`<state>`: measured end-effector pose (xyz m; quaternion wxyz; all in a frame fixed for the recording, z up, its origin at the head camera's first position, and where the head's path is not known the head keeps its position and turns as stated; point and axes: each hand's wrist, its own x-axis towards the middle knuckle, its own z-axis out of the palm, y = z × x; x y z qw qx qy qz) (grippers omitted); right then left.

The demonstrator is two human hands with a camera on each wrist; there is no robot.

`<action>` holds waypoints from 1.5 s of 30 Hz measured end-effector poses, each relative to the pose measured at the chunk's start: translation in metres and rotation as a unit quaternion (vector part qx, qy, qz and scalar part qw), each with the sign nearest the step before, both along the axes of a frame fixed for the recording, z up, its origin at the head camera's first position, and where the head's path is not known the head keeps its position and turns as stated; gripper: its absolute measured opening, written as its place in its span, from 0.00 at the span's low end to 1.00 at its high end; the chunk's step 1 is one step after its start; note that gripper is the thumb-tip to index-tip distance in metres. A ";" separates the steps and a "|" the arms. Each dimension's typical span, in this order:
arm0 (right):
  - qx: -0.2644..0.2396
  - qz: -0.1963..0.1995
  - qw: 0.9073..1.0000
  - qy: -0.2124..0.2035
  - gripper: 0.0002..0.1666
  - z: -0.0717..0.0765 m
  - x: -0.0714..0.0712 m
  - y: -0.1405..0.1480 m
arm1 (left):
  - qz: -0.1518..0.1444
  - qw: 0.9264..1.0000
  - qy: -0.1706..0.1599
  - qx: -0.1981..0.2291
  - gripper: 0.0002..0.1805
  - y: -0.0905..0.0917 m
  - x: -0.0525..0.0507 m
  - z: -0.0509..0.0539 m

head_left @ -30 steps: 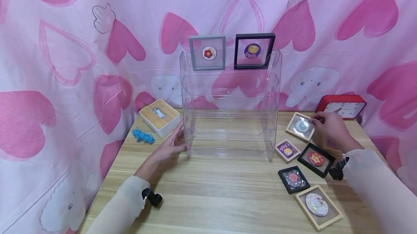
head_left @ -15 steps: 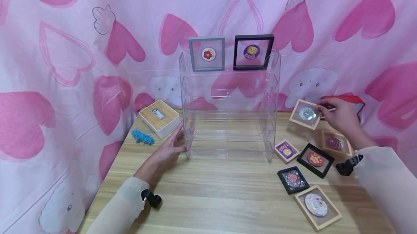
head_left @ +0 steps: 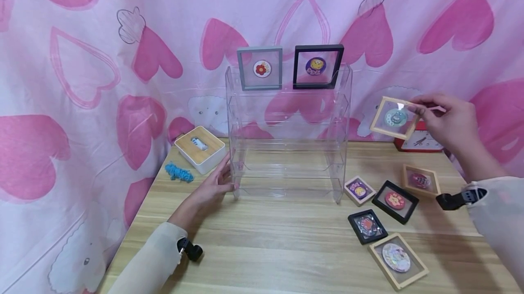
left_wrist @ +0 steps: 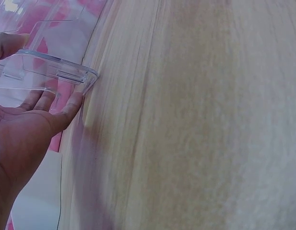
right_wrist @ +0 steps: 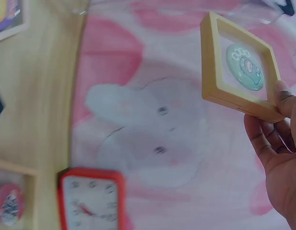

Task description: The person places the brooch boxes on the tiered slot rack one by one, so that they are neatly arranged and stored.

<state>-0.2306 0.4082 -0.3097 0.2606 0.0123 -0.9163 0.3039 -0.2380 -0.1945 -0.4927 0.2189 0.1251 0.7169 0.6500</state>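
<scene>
My right hand (head_left: 452,123) pinches a light-wood display frame (head_left: 395,118) by its right side, thumb in front. A pale green round badge (right_wrist: 245,67) sits inside that frame, which is raised above the table and tilted. At the left side of a clear acrylic tiered rack (head_left: 286,190), my left hand (head_left: 214,187) grips the lower side panel. In the left wrist view the thumb is on one side of the clear panel (left_wrist: 56,60) and the fingers on the other. A grey frame (head_left: 259,87) and a black frame (head_left: 315,86) stand on the rack's top tier.
Several framed badges lie right of the rack, among them a black frame (head_left: 395,200) and a wooden frame (head_left: 399,262). A red clock (head_left: 419,141) stands behind. Left of the rack are a white box with a wooden lid (head_left: 200,148) and a blue bundle (head_left: 178,172).
My right hand has lifted the wooden frame with the green badge off the table, up and to the right. The left hand stays at the rack.
</scene>
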 end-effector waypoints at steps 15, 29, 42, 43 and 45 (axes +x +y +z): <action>-0.080 0.113 0.988 0.062 0.17 0.049 -0.006 -0.074 | -0.009 1.000 -0.005 0.008 0.60 -0.001 -0.001 0.000; -0.064 0.191 0.977 0.072 0.14 0.062 -0.026 -0.165 | -0.001 1.000 -0.010 0.008 0.61 -0.002 0.001 0.000; -0.055 0.244 0.964 0.089 0.14 0.048 -0.059 -0.227 | -0.009 1.000 0.003 0.013 0.62 0.000 0.000 0.000; -0.054 0.245 0.964 0.087 0.14 0.046 -0.060 -0.232 | -0.011 1.000 0.006 0.016 0.62 0.000 0.000 0.000; -0.053 0.249 0.963 0.087 0.15 0.043 -0.064 -0.240 | -0.013 1.000 0.010 0.020 0.62 0.000 0.000 -0.001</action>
